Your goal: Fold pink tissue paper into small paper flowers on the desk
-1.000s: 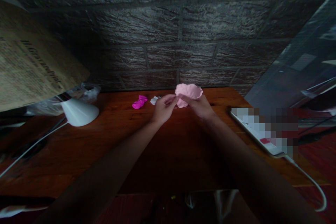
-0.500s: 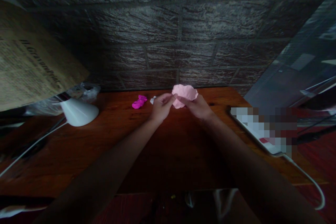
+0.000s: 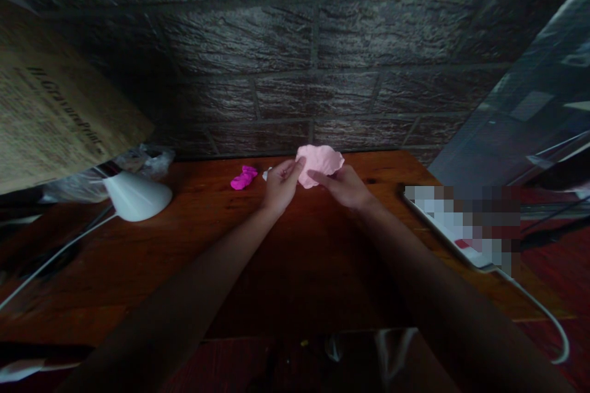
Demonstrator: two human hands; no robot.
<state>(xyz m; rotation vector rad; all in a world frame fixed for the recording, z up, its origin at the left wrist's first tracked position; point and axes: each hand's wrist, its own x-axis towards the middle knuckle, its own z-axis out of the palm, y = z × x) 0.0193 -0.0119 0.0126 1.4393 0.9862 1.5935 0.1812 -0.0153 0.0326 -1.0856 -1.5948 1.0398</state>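
Between my hands, above the far part of the wooden table, is a thin, flattened sheet of pale pink modelling clay [image 3: 321,158] with an uneven, wavy edge. My left hand [image 3: 282,185] pinches its left edge, thumb on the near face. My right hand [image 3: 348,185] grips it from the right, with the thumb across the lower front and the other fingers hidden behind. Left of my hands lies a lumpy piece of bright magenta clay [image 3: 244,178]. A small white piece [image 3: 267,174], partly covered by my left hand, sits beside it; its kind is unclear.
A lamp with a white base [image 3: 138,195] and a printed paper shade [image 3: 59,98] stands at the left, a clear plastic bag [image 3: 150,161] behind it. On the right lies a flat, partly blurred-out device [image 3: 442,227] with a white cable [image 3: 537,302]. A brick wall [image 3: 276,43] closes off the back.
The pink sheet has shifted slightly left and turned a little. My left thumb has moved up along its left edge, and more of my right thumb shows.
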